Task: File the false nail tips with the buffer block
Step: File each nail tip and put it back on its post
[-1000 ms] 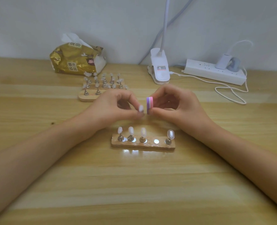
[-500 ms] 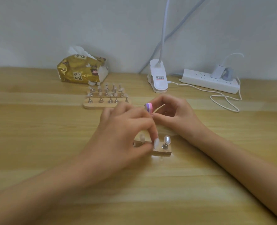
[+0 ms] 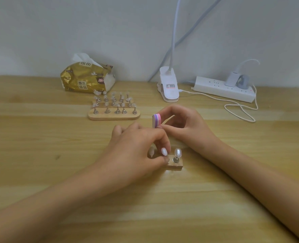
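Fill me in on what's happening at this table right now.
A person is working on false nail tips. The right hand holds a pink and purple buffer block off the table. The left hand reaches down to the near wooden stand, fingers pinched around a white nail tip beside a clear tip. A second stand full of tips sits behind, untouched.

Soft even light, faint shadows, mild blur, edges bowed

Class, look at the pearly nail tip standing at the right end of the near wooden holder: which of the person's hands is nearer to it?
Left. The left hand is down at the holder, fingertips just beside the pearly tip. The right hand is raised behind it, holding the buffer block.
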Available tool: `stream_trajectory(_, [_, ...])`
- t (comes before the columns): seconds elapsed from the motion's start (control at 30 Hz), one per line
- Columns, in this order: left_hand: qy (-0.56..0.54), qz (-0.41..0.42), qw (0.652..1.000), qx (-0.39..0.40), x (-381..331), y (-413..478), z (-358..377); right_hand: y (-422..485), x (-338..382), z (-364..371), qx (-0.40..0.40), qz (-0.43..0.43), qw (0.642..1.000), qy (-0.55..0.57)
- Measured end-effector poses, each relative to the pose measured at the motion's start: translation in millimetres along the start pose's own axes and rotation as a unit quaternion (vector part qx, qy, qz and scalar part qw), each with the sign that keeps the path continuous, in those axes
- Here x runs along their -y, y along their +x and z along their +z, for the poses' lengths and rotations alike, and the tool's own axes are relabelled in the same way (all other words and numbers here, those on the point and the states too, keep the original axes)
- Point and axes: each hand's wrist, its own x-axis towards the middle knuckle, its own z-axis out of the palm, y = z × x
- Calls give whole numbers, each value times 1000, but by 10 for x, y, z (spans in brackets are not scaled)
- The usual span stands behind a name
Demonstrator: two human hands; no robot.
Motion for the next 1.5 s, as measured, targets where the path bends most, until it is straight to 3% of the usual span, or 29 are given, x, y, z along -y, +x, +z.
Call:
stream_trajectory(0.2, [64, 68, 995, -19, -124, 31, 25, 14, -18, -2, 2, 1, 1000, 1])
stream_trajectory(0.37, [28, 82, 996, -33, -171, 11, 39, 15, -25, 1, 5, 3, 1000, 5])
stream_trajectory(0.53, [143, 178, 968, -107, -234, -36, 59, 17, -25, -3, -1, 6, 1000, 12])
stream_trajectory(0.6, [28, 193, 975, -104, -236, -15, -52, 21, -36, -5, -7, 11, 1000, 14])
stream_trajectory(0.67, [-191, 159, 965, -90, -167, 98, -289, 28, -53, -12, -20, 6, 1000, 14])
stream_trajectory(0.7, [-332, 118, 934, -57, -87, 165, -433, 31, -61, -15, -31, 9, 999, 20])
stream_trajectory(0.73, [-494, 73, 866, -5, 11, 223, -566, 32, -67, -19, -44, 17, 998, 33])
stream_trajectory(0.8, [-742, 20, 668, 49, 172, 298, -713, 35, -75, -25, -62, 35, 995, 66])
stream_trajectory(0.83, [-760, 5, 649, 30, 250, 320, -709, 36, -79, -27, -66, 40, 994, 73])
stream_trajectory(0.87, [-706, -3, 709, -9, 310, 336, -652, 33, -84, -31, -68, 42, 994, 73])
stream_trajectory(0.9, [-586, -12, 808, -56, 353, 355, -576, 35, -86, -30, -69, 43, 994, 70])
stream_trajectory(0.93, [-462, -20, 881, -97, 364, 369, -492, 34, -84, -27, -69, 42, 995, 65])
stream_trajectory(0.97, [-371, -21, 920, -124, 389, 384, -403, 34, -83, -27, -69, 40, 995, 59])
stream_trajectory(1.17, [-212, -49, 973, -76, 492, 419, -28, 15, -64, -23, -56, 12, 998, 7])
stream_trajectory(1.3, [-203, -30, 977, -62, 520, 422, 15, -5, -28, -2, -21, -19, 1000, -4])
stream_trajectory(1.5, [-208, -31, 976, -57, 528, 433, 12, -39, -32, 47, -40, -112, 984, -136])
